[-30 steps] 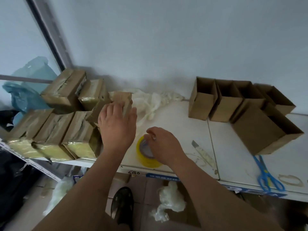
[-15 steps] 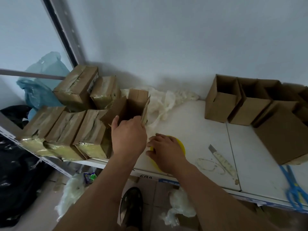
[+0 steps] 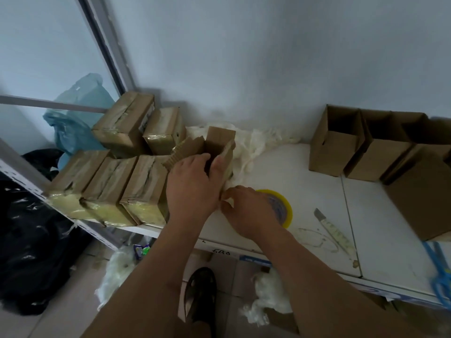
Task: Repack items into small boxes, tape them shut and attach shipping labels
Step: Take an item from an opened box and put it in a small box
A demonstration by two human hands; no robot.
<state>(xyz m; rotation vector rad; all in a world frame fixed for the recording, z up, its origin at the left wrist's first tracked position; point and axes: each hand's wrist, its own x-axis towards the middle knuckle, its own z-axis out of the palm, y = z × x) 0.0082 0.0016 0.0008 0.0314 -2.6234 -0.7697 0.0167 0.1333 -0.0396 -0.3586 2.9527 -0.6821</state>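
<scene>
A small open cardboard box [image 3: 218, 144] stands on the white table [image 3: 292, 172], its flaps up. My left hand [image 3: 192, 184] grips its near side, fingers curled over the rim and thumb inside. Just right of it, my right hand [image 3: 246, 211] pinches a pale bit of tape or paper at the box's lower corner. Partly under that hand, a yellow tape roll [image 3: 280, 208] lies flat. Several taped-shut boxes [image 3: 107, 186] stand at the left, two more [image 3: 127, 128] behind them.
Empty open boxes [image 3: 334, 145] line the wall at the right. A box cutter [image 3: 334, 230] and blue scissors [image 3: 439, 272] lie near the table's front edge. White filling [image 3: 256, 142] is heaped behind the box. Black bags [image 3: 29, 240] and white scraps lie on the floor.
My left hand pulled the open box nearer and now grips its rim. My right hand left the tape roll and moved left to the box's corner. The camera shifted left.
</scene>
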